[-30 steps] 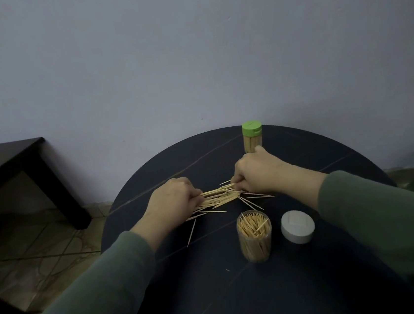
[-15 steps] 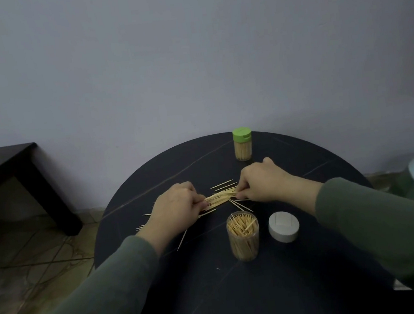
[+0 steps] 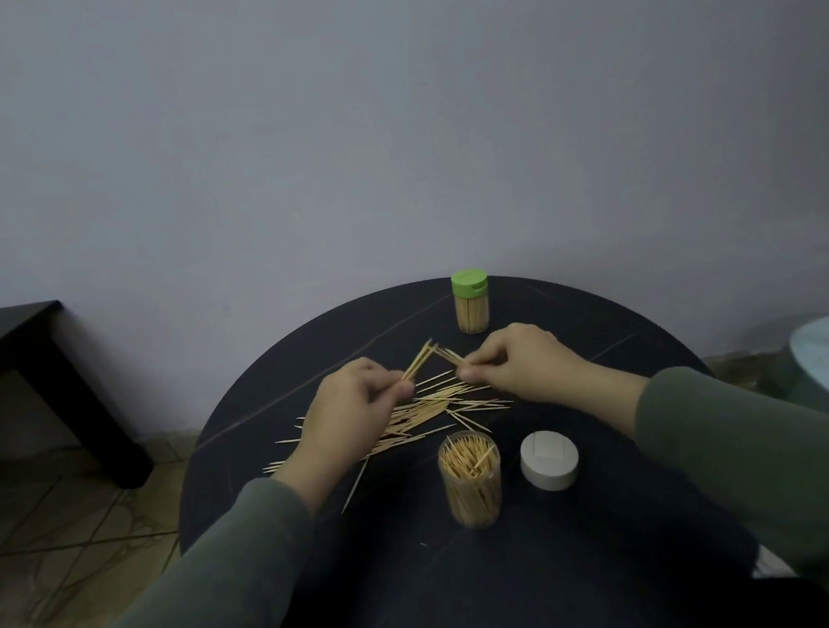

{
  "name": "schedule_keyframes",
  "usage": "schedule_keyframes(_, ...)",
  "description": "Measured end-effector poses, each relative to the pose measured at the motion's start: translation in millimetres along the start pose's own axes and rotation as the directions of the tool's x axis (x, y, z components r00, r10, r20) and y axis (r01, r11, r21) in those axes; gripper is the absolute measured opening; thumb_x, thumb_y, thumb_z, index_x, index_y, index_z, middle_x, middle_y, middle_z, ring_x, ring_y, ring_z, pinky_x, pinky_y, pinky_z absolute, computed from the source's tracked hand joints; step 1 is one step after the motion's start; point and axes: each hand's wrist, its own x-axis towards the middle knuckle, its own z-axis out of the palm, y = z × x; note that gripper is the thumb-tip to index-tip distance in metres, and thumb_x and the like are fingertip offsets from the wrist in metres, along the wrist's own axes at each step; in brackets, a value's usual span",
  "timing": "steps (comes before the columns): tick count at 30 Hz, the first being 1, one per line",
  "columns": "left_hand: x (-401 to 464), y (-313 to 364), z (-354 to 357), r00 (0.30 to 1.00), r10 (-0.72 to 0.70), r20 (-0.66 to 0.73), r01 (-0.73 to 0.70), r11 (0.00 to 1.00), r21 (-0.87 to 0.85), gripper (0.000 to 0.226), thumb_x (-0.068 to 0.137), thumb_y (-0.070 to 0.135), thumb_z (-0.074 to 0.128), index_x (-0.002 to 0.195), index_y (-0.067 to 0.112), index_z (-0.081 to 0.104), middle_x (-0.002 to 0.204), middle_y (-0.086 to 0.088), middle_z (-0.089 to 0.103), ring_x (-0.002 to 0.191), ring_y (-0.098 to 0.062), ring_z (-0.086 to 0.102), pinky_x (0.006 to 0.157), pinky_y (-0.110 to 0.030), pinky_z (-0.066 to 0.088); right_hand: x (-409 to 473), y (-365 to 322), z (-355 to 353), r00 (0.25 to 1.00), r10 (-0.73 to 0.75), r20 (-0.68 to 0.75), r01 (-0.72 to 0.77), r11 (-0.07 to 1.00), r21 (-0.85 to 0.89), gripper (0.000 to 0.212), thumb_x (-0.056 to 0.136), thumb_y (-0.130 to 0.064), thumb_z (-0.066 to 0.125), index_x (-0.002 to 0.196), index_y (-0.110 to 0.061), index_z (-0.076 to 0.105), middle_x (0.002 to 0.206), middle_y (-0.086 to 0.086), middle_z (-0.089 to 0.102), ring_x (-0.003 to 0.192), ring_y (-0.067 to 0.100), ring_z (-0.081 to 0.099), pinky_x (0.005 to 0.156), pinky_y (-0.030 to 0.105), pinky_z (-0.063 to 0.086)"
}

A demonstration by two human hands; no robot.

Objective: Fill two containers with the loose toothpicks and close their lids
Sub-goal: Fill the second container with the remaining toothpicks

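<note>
Pinched between thumb and fingers, our left hand (image 3: 355,403) holds a small bunch of toothpicks (image 3: 61,400) angled up and away, their tips meeting a second small bunch (image 3: 451,356) that our right hand (image 3: 517,369) grips the same way — the two bunches form a shallow peak above the table. Both hands have their fingers curled around the sticks.

Below and between our hands, the loose toothpicks (image 3: 428,407) lie scattered on the round black table (image 3: 559,555), fanning out to the left under our left wrist, with one stray stick (image 3: 355,485) pointing toward us.

Nearer to us stands the open clear container (image 3: 471,483), upright, well filled with toothpicks standing on end. Just beside it on the right sits its grey lid (image 3: 549,459), off and flat on the table. At the far edge stands the second container (image 3: 472,307), its green lid (image 3: 470,282) on and toothpicks visible through the clear wall.

We can read no writing or brand on either container or lid — the surfaces look plain.

To the left, a dark side table (image 3: 21,369) stands on the tiled floor (image 3: 65,534).
</note>
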Motion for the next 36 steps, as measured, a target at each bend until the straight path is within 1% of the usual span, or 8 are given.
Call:
schedule_keyframes(7,-21,38,-16,0.999,-0.052,-0.014,0.038,0.866,-0.499,0.015,0.092,0.026,0.06,0.101,0.026,0.072,0.099,0.011,0.07,0.086,0.008,0.062,0.065,-0.003,0.043,-31,-17,-7,0.999,-0.018,-0.04,0.036,0.855,0.518,0.019,0.088,-0.027,0.065,0.107,-0.025,0.072,0.1,-0.016,0.068,0.098,-0.003,0.059,0.076,0.012,0.042)
schedule_keyframes(11,-40,58,-20,0.991,-0.12,0.058,0.128,0.726,-0.676,0.021,0.094,0.023,0.057,0.107,0.018,0.072,0.096,0.009,0.072,0.094,0.012,0.054,0.088,-0.036,0.051,-49,-26,-10,0.999,-0.02,-0.036,0.038,0.788,0.615,0.018,0.089,-0.028,0.064,0.106,-0.028,0.07,0.098,-0.019,0.068,0.094,-0.008,0.059,0.071,0.007,0.04)
schedule_keyframes(13,-46,60,-20,0.984,-0.143,0.106,0.176,0.684,-0.708,0.023,0.093,0.024,0.057,0.108,0.015,0.072,0.092,0.011,0.073,0.099,0.005,0.041,0.098,-0.047,0.042,-56,-27,-9,0.999,-0.029,-0.019,0.034,0.764,0.644,0.02,0.088,-0.027,0.064,0.106,-0.027,0.071,0.102,-0.015,0.07,0.1,-0.003,0.061,0.078,0.01,0.043)
schedule_keyframes(16,-54,59,-13,0.978,-0.143,0.15,0.207,0.629,-0.75,0.022,0.092,0.021,0.057,0.106,0.012,0.072,0.083,0.01,0.071,0.094,-0.003,0.04,0.077,-0.039,0.05,-63,-26,-6,0.998,-0.054,0.04,0.016,0.775,0.632,0.021,0.087,-0.025,0.066,0.107,-0.023,0.072,0.101,-0.012,0.073,0.099,-0.005,0.064,0.075,0.008,0.048)
schedule_keyframes(18,-60,58,-6,0.98,-0.136,0.143,0.197,0.619,-0.76,0.022,0.093,0.015,0.057,0.108,0.007,0.071,0.084,0.005,0.071,0.091,-0.005,0.042,0.082,-0.04,0.041,-67,-24,-4,0.996,-0.058,0.07,0.003,0.795,0.607,0.021,0.087,-0.026,0.066,0.106,-0.024,0.073,0.099,-0.014,0.074,0.098,-0.008,0.063,0.072,0.005,0.047)
schedule_keyframes(23,-69,51,4,0.987,-0.117,0.107,0.157,0.666,-0.729,0.021,0.093,0.011,0.057,0.107,0.009,0.072,0.095,0.002,0.074,0.07,0.009,0.063,0.057,-0.006,0.045,-69,-17,-1,0.999,-0.016,0.043,-0.012,0.81,0.587,0.021,0.087,-0.026,0.066,0.106,-0.024,0.074,0.101,-0.011,0.074,0.103,0.001,0.064,0.089,0.021,0.047)
schedule_keyframes(28,-68,42,6,0.991,-0.049,0.125,0.123,0.706,-0.698,0.02,0.091,0.015,0.06,0.107,0.017,0.073,0.101,0.005,0.073,0.096,-0.001,0.066,0.075,-0.01,0.048,-71,-18,1,0.999,-0.049,0.003,0.037,0.792,0.61,0.017,0.087,-0.02,0.065,0.101,-0.026,0.073,0.098,-0.012,0.074,0.1,-0.001,0.065,0.084,0.016,0.049)
schedule_keyframes(36,-65,32,13,0.992,-0.012,0.123,0.094,0.72,-0.688,0.021,0.081,0.025,0.066,0.097,0.015,0.077,0.097,-0.003,0.072,0.098,-0.012,0.066,0.083,-0.019,0.049,-76,-19,17,0.996,-0.091,-0.009,0.071,0.705,0.706,0.017,0.086,-0.012,0.066,0.098,-0.021,0.074,0.098,-0.007,0.074,0.098,0.003,0.067,0.081,0.015,0.052)
